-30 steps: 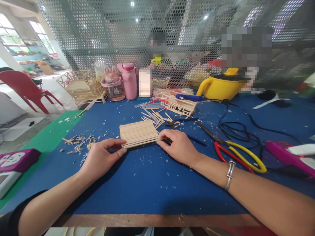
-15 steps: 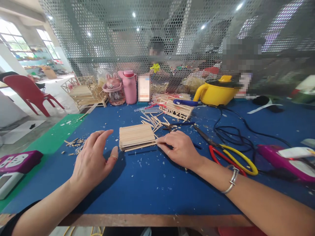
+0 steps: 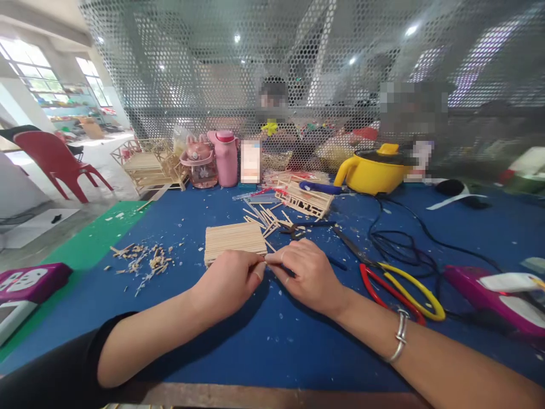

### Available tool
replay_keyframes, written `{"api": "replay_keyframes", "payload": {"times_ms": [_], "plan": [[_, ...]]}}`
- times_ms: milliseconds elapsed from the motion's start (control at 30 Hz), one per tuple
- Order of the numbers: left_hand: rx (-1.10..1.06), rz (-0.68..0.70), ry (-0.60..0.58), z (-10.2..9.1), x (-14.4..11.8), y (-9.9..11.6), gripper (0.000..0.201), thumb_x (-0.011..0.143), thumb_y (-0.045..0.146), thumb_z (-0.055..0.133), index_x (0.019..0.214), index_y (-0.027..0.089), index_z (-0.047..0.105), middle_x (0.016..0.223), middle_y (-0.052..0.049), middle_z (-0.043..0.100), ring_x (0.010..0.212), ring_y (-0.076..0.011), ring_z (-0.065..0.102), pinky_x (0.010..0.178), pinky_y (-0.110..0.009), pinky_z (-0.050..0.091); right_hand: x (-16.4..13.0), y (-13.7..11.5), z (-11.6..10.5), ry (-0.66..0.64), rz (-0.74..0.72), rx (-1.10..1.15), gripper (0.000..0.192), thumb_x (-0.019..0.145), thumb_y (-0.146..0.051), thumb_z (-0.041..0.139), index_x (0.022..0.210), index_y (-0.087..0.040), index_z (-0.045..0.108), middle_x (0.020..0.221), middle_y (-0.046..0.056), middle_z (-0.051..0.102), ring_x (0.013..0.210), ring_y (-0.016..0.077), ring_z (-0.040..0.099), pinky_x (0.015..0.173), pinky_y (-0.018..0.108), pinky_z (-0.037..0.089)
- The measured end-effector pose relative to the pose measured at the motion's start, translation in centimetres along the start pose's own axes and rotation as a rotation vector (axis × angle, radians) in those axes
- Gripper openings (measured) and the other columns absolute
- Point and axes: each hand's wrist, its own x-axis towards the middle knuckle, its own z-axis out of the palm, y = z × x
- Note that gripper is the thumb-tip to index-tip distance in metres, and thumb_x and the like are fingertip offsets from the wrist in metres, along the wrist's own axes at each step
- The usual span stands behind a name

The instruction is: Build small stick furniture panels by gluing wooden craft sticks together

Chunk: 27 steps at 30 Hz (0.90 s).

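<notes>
My left hand and right hand meet near the middle of the blue table, fingers curled in and thumbs nearly touching, both pinching at the near edge of the flat panel of wooden sticks; I cannot tell whether a single loose stick sits between my fingertips. The panel lies flat on the table just beyond my knuckles. A silver bracelet rings my right wrist. To my right lie red and yellow handled pliers, and further right a purple tool. To my left wood scraps litter the cloth, with a purple power strip at the table's edge. Beyond the panel lie loose sticks and a small stick frame. At the far edge stand a pink bottle, a yellow electric pot and a larger stick model, against the perforated metal screen.
</notes>
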Motion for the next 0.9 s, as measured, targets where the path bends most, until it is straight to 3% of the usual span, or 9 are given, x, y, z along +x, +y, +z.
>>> {"api": "replay_keyframes", "payload": {"times_ms": [100,167,267,333,400,567,733,833,900], "plan": [[-0.052,-0.046,0.085,-0.6,-0.1,-0.5,0.026,0.084,0.025,0.044,0.072,0.017,0.065,0.060,0.001,0.061,0.055,-0.0116,0.049,0.054,-0.023,0.033,0.6,0.4,-1.9,-0.002,0.018,-0.050,0.022,0.084,-0.028,0.054,0.101,-0.017,0.061,0.096,0.008,0.069,0.089,0.0208,0.060,0.078,0.034,0.040],[-0.113,-0.122,0.172,-1.2,-0.1,-1.0,0.027,0.085,0.030,0.044,0.078,0.016,0.067,0.063,0.000,0.061,0.058,-0.0123,0.049,0.056,-0.023,0.034,0.8,1.3,-3.5,-0.019,0.169,-0.150,0.029,0.083,-0.037,0.053,0.102,-0.016,0.058,0.103,0.012,0.066,0.097,0.0249,0.058,0.081,0.037,0.041],[-0.296,-0.267,0.246,-2.0,0.0,-1.9,0.031,0.084,0.037,0.046,0.076,0.015,0.067,0.064,0.000,0.060,0.059,-0.0125,0.047,0.055,-0.022,0.034,0.5,3.3,-5.0,-0.409,0.538,-0.339,0.030,0.085,-0.047,0.045,0.076,-0.020,0.055,0.078,0.007,0.066,0.073,0.0241,0.061,0.063,0.034,0.041],[-0.449,-0.324,0.259,-2.0,0.1,-2.3,0.033,0.082,0.040,0.049,0.069,0.014,0.066,0.063,0.000,0.059,0.056,-0.0111,0.044,0.054,-0.022,0.033,0.1,4.5,-4.9,-0.670,0.646,-0.372,0.023,0.084,-0.043,0.049,0.081,-0.021,0.054,0.082,0.008,0.067,0.074,0.0251,0.063,0.059,0.032,0.039],[-0.622,-0.348,0.252,-1.8,0.3,-2.4,0.034,0.080,0.043,0.051,0.069,0.013,0.065,0.061,0.000,0.057,0.050,-0.0089,0.039,0.048,-0.021,0.029,-0.2,5.1,-4.2,-0.711,0.655,-0.371,0.013,0.086,-0.031,0.047,0.086,-0.020,0.054,0.086,0.009,0.068,0.078,0.0251,0.064,0.060,0.031,0.038],[-1.057,-0.381,0.266,-1.3,0.7,-2.3,0.036,0.073,0.048,0.059,0.078,0.012,0.063,0.058,0.002,0.055,0.041,-0.0049,0.028,0.040,-0.020,0.019,0.1,4.4,-2.8,-0.632,0.685,-0.391,0.017,0.085,-0.017,0.041,0.094,-0.014,0.055,0.089,0.016,0.067,0.082,0.0278,0.065,0.064,0.033,0.039],[-1.187,-0.335,0.343,-1.6,0.8,-2.6,0.038,0.071,0.048,0.064,0.082,0.012,0.065,0.051,0.005,0.048,0.041,-0.0039,0.024,0.040,-0.019,0.018,1.1,3.7,-5.1,-0.420,0.713,-0.287,0.024,0.092,-0.023,0.028,0.095,-0.018,0.051,0.087,0.011,0.064,0.082,0.0241,0.063,0.067,0.033,0.041],[-1.208,-0.278,0.303,-1.7,0.7,-2.1,0.035,0.073,0.048,0.063,0.077,0.013,0.066,0.049,0.004,0.047,0.042,-0.0053,0.028,0.040,-0.019,0.017,1.9,2.9,-6.9,-0.030,0.908,0.248,0.022,0.091,-0.039,0.033,0.097,-0.023,0.047,0.075,0.002,0.057,0.061,0.0154,0.055,0.051,0.026,0.038],[-1.174,-0.213,0.218,-1.5,0.4,-1.3,0.036,0.074,0.049,0.063,0.070,0.013,0.066,0.060,-0.003,0.057,0.046,-0.0071,0.036,0.040,-0.019,0.019,2.3,1.5,-7.6,0.099,1.039,0.745,0.026,0.086,-0.050,0.043,0.084,-0.024,0.045,0.063,-0.005,0.045,0.044,0.0080,0.037,0.038,0.019,0.024]]}}
